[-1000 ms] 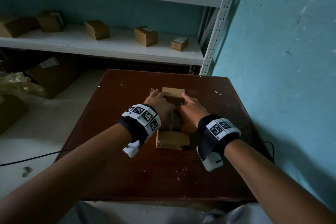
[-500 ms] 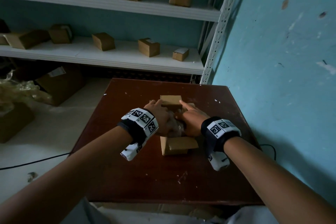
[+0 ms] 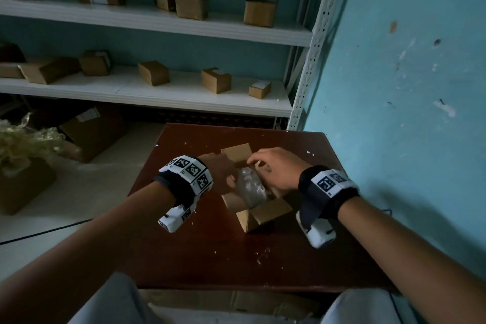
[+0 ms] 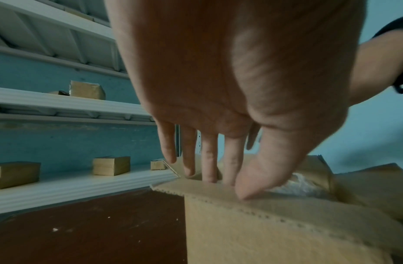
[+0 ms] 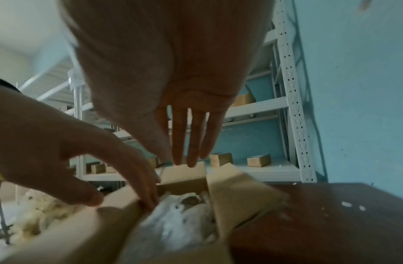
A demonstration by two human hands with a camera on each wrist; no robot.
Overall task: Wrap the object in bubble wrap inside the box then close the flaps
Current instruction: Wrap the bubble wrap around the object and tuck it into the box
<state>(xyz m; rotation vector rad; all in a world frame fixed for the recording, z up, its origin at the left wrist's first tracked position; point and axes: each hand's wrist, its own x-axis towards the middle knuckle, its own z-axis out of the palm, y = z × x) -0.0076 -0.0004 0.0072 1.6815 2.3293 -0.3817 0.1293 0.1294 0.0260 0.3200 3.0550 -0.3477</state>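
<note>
A small cardboard box [image 3: 263, 214] stands askew on the table with its flaps up. Inside it lies the object, bundled in bubble wrap [image 3: 249, 187] [image 5: 180, 223]. My left hand [image 3: 231, 179] [image 4: 227, 185] is at the box's left side and pinches the left flap [image 4: 286, 210], thumb outside, fingers inside. My right hand [image 3: 253, 162] [image 5: 180, 160] reaches over the box, and its straight fingertips touch the top edge of the far flap [image 5: 184, 173]. The right flap [image 5: 241, 192] stands free.
The dark red table [image 3: 236, 258] abuts a blue wall [image 3: 407, 87] on the right. White shelves [image 3: 157, 92] behind it carry several cardboard boxes. On the floor at left are larger boxes [image 3: 92, 131], crumpled plastic wrap [image 3: 23, 139] and a cable [image 3: 39, 234].
Both hands were pressed together over the bundle in the box. They have moved apart to the flaps, uncovering the bubble wrap, and the box has turned slightly.
</note>
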